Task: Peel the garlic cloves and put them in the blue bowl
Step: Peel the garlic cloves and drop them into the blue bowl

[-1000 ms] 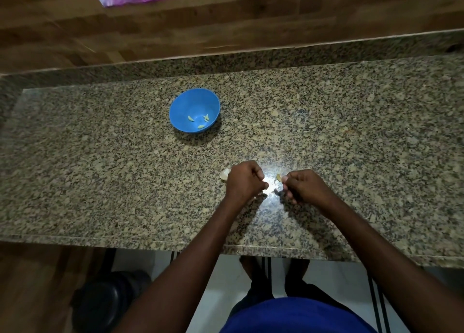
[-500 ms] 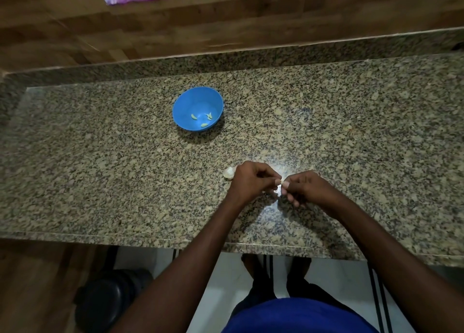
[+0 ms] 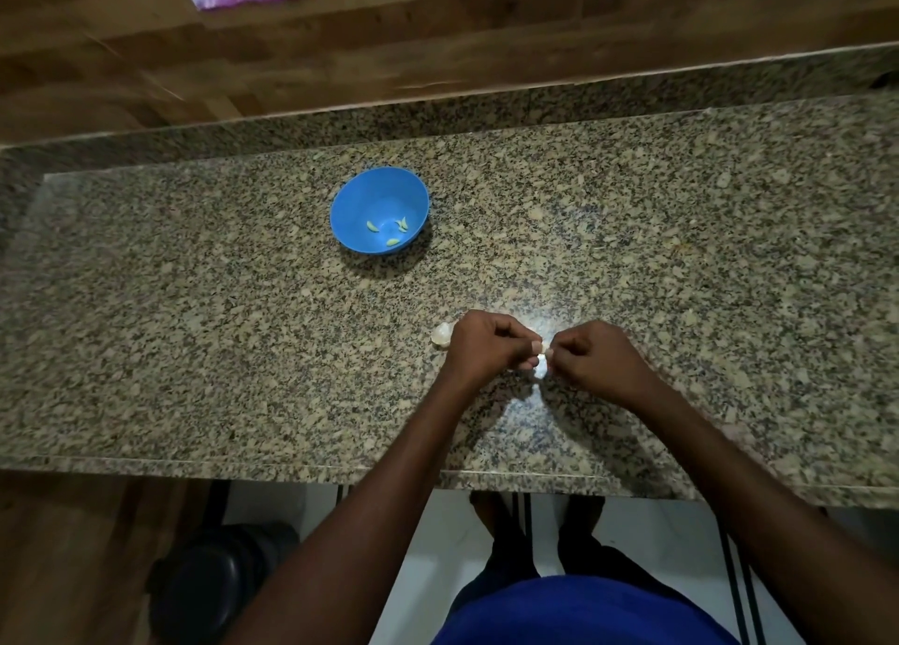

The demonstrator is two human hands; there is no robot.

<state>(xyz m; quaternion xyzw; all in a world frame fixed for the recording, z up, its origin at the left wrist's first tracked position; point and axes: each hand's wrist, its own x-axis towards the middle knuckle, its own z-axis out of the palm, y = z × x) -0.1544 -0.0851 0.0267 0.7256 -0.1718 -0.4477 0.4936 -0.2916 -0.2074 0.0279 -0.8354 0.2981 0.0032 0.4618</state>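
Head view: both hands meet over the near middle of the granite tabletop.
Left hand: fingers curled, grip pinching a small pale garlic clove at the fingertips.
Right hand: fingers curled, grip pinching the same clove from the other side; thumbs nearly touching.
Garlic clove: held between the two hands, just above the tabletop; largely hidden by fingers.
Garlic bulb remainder: pale lump on the tabletop, just beside the left hand's knuckles.
Blue bowl: upright on the tabletop, well apart from the hands, on the far left.
Peeled cloves: a few yellowish pieces lying inside the bowl.
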